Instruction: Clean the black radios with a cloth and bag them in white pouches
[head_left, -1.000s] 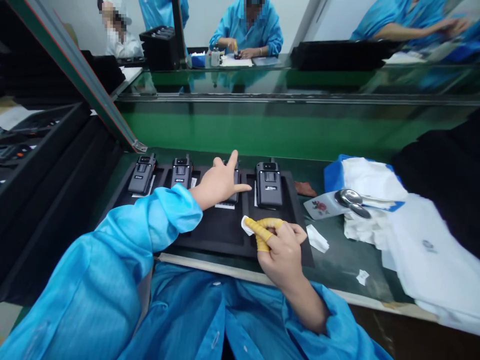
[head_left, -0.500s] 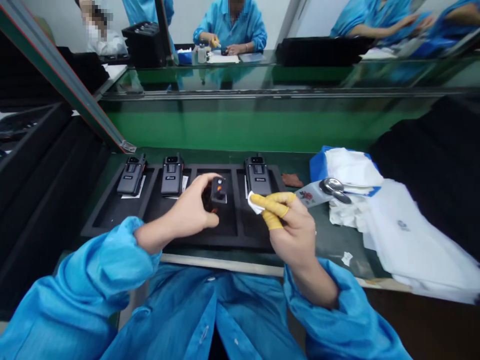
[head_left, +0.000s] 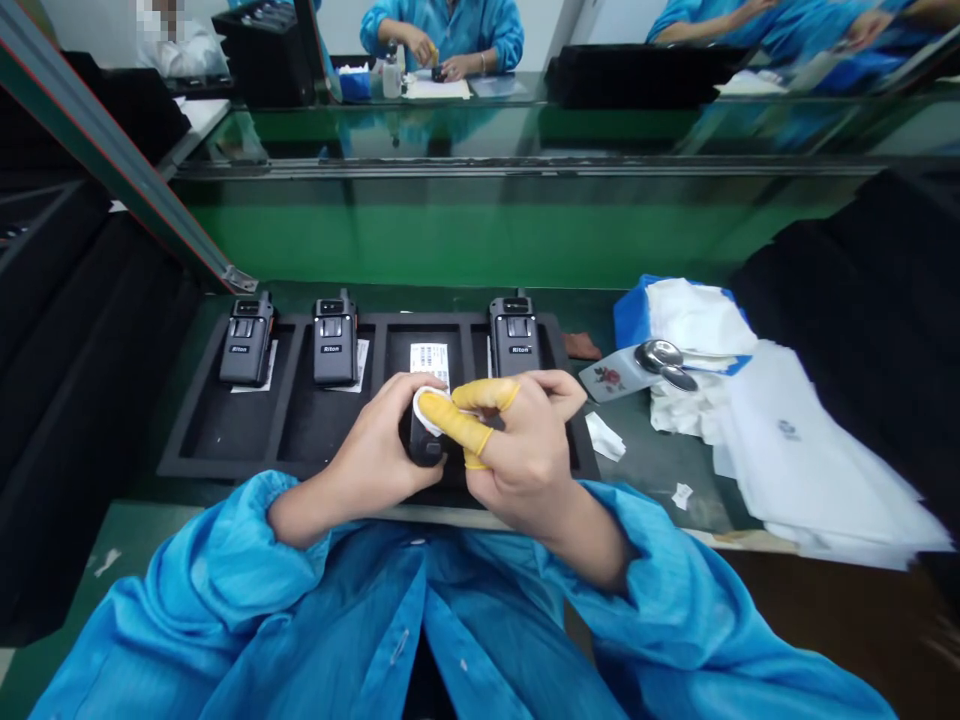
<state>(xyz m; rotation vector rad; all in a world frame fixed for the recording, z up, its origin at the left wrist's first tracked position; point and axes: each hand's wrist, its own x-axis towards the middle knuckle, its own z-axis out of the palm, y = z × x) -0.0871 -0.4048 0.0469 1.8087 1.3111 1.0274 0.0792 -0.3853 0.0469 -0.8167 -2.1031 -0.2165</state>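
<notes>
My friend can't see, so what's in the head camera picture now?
A left hand holds a black two-way radio while the right hand, in yellow finger cots, holds a white wipe against it. Three Riton radios sit in a black tray.

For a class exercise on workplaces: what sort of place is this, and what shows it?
Probably an electronics workshop or factory line: matching handheld devices lie in a black compartmented tray, and people in blue coats work opposite.

the dark green surface point(head_left: 637, 485) carried a black tray point(head_left: 225, 432); from its middle, a brown scrap point(head_left: 581, 346) and, farther out, a blue box point(head_left: 628, 315) lay between two and three o'clock, a crumpled white piece point(head_left: 605, 437) and white sheets point(head_left: 817, 470) near three, a small white scrap point(head_left: 682, 496) between three and four.
</notes>
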